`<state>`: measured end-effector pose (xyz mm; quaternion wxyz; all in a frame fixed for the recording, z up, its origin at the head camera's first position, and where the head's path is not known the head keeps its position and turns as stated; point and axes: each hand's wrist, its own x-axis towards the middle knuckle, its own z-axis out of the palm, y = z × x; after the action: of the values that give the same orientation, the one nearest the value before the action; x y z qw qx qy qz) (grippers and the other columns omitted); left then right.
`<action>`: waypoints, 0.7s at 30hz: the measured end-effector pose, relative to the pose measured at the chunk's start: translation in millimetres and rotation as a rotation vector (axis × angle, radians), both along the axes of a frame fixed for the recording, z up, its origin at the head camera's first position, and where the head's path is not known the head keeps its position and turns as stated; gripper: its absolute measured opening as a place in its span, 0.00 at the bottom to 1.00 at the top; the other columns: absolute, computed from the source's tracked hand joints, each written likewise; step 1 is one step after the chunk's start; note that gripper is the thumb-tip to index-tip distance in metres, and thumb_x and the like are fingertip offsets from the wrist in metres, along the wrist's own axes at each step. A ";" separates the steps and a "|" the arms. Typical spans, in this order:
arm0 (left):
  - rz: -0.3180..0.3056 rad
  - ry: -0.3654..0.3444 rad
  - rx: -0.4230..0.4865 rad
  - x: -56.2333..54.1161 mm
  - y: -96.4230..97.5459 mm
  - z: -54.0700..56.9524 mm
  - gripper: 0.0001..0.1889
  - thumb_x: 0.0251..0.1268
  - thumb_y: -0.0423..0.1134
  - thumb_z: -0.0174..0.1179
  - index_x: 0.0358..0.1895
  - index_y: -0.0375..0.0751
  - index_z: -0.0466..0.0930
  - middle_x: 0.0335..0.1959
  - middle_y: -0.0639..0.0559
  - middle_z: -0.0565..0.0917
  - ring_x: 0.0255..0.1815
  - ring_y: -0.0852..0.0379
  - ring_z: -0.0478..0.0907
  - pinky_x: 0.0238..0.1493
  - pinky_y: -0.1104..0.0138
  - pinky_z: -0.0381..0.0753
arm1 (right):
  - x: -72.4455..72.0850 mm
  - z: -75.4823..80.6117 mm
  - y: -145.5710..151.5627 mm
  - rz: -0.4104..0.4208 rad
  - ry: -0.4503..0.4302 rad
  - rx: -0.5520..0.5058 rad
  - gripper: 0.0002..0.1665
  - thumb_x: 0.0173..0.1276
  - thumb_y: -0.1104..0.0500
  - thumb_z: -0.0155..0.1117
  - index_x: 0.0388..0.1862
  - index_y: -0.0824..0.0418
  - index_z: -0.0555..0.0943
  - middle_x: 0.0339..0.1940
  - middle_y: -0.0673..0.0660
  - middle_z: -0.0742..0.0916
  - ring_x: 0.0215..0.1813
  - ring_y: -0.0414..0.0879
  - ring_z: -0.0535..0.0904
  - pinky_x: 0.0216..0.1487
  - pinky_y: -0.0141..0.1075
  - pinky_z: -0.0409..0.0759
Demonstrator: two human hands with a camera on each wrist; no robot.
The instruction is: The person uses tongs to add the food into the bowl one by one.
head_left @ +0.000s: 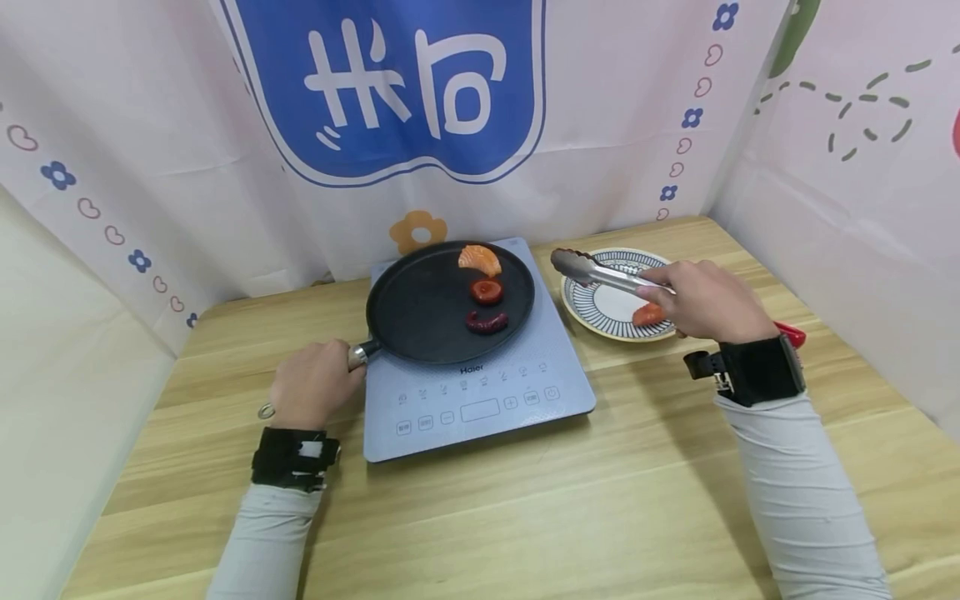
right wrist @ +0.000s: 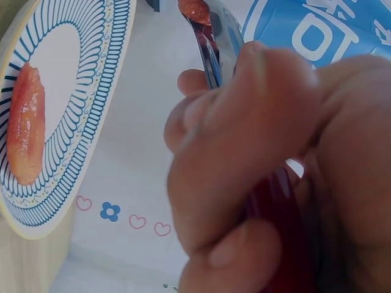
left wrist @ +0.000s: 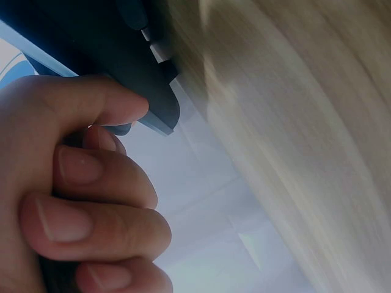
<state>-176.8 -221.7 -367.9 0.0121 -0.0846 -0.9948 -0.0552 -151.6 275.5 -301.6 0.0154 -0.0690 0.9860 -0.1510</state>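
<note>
My left hand [head_left: 315,385] grips the handle [head_left: 363,353] of a round black frying pan [head_left: 420,312], its fingers curled round it in the left wrist view. In the pan's right half lie a striped orange piece [head_left: 480,260], a round red tomato-like slice [head_left: 487,291] and a dark red curved piece [head_left: 487,322]. My right hand [head_left: 708,300] holds metal tongs [head_left: 618,279] with red handles above a patterned plate [head_left: 600,312]. Something reddish-brown [right wrist: 197,11] shows at the tongs' tips; its kind is unclear. An orange-red piece [right wrist: 27,128] lies on the plate.
Beneath the pan is a pale induction cooker [head_left: 480,408] with a touch panel, on a wooden table [head_left: 487,525]. The plate stands right of the cooker. A printed white curtain [head_left: 600,100] hangs close behind the table, and another surface bounds the right side.
</note>
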 end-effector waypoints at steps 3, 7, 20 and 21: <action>-0.002 0.000 -0.002 0.2 0.2 0.7 0.16 0.69 0.41 0.60 0.22 0.43 0.71 0.17 0.52 0.69 0.19 0.53 0.68 0.18 0.63 0.63 | -0.4 1.0 -1.7 0.004 0.017 0.011 0.23 0.82 0.46 0.58 0.69 0.54 0.82 0.26 0.53 0.84 0.30 0.49 0.79 0.31 0.42 0.71; -0.001 -0.001 -0.003 0.2 0.4 0.7 0.16 0.69 0.41 0.60 0.22 0.43 0.71 0.17 0.52 0.69 0.19 0.53 0.68 0.17 0.63 0.63 | -0.5 2.1 -3.1 0.009 0.028 0.026 0.23 0.82 0.46 0.58 0.68 0.53 0.82 0.28 0.54 0.84 0.34 0.51 0.80 0.32 0.43 0.72; 0.012 0.000 -0.012 -0.9 0.8 0.6 0.15 0.70 0.42 0.61 0.24 0.42 0.73 0.17 0.52 0.70 0.19 0.52 0.69 0.18 0.62 0.64 | 1.8 5.5 -7.3 0.019 0.058 0.039 0.22 0.81 0.48 0.60 0.67 0.54 0.83 0.35 0.58 0.86 0.39 0.55 0.80 0.37 0.48 0.74; 0.012 0.000 -0.012 -1.1 0.7 0.5 0.15 0.70 0.42 0.61 0.24 0.42 0.73 0.17 0.52 0.70 0.19 0.52 0.69 0.18 0.62 0.64 | 1.9 5.8 -8.0 0.019 0.061 0.039 0.22 0.81 0.48 0.60 0.67 0.54 0.83 0.36 0.58 0.87 0.40 0.55 0.80 0.37 0.48 0.74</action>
<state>-177.9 -221.0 -367.4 0.0121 -0.0786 -0.9956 -0.0489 -149.7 267.5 -295.8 -0.0120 -0.0826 0.9880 -0.1296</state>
